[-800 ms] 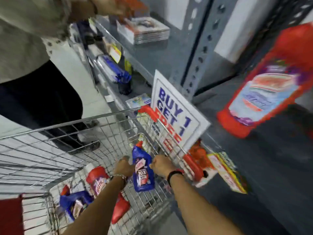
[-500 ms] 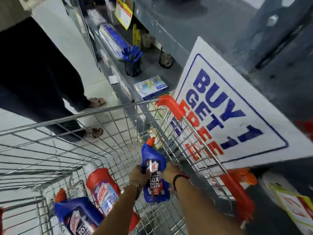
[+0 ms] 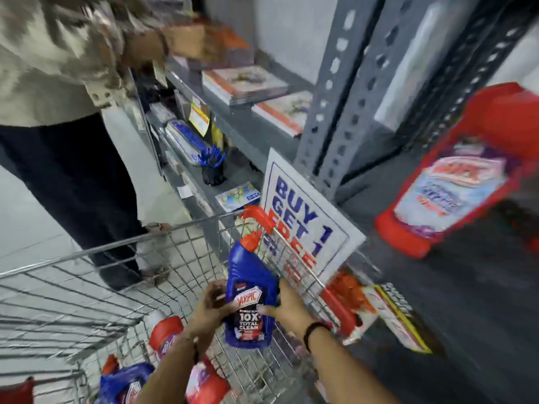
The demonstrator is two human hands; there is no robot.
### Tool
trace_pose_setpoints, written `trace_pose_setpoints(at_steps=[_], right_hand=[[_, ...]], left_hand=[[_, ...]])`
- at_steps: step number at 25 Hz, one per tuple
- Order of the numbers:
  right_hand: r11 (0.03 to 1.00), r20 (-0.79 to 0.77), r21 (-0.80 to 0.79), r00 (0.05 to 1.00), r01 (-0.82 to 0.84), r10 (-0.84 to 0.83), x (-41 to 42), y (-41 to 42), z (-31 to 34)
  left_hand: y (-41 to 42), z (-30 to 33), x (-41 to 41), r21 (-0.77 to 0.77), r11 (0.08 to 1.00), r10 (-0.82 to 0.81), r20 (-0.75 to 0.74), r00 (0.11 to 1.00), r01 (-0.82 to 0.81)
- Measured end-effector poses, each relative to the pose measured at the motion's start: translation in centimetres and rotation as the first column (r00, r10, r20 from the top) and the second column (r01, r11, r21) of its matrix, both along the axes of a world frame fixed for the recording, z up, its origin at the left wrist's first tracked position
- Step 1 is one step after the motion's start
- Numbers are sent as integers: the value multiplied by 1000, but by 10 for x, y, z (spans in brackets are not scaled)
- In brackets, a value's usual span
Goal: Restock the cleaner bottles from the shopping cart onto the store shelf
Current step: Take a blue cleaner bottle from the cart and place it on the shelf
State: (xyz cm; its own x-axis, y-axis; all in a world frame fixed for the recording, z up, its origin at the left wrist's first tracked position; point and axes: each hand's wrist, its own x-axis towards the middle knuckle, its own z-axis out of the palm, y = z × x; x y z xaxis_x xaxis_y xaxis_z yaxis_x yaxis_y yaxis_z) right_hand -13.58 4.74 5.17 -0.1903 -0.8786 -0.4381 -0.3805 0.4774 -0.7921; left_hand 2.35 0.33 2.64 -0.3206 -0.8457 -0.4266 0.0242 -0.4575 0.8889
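Note:
Both my hands hold one blue cleaner bottle with a red cap, upright above the wire shopping cart. My left hand grips its left side and my right hand its right side. Down in the cart lie a red cleaner bottle and another blue cleaner bottle, partly hidden by my left forearm. On the grey store shelf at the right a red cleaner bottle stands, blurred.
A "BUY 1 GET 1 FREE" sign leans on the shelf edge beside the cart's red handle. Another person stands at the left reaching onto an upper shelf. Books, a pen cup and boxes fill the far shelves.
The camera has tilted back up, so the red bottle on the shelf shows again. The blue bottle has risen slightly in both hands, still over the cart.

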Motion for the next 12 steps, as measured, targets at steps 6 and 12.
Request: trace_pose_setpoints(at_steps=[6,12], right_hand=[[915,12,-368,985,167,-175,-32,107,136],[711,-103,-595,842,374,-529,-125,230,229]], left_hand=[[59,149,-33,-387,895,-281,-103,954,221],[134,247,-166,-592,683,-581,-85,809,428]])
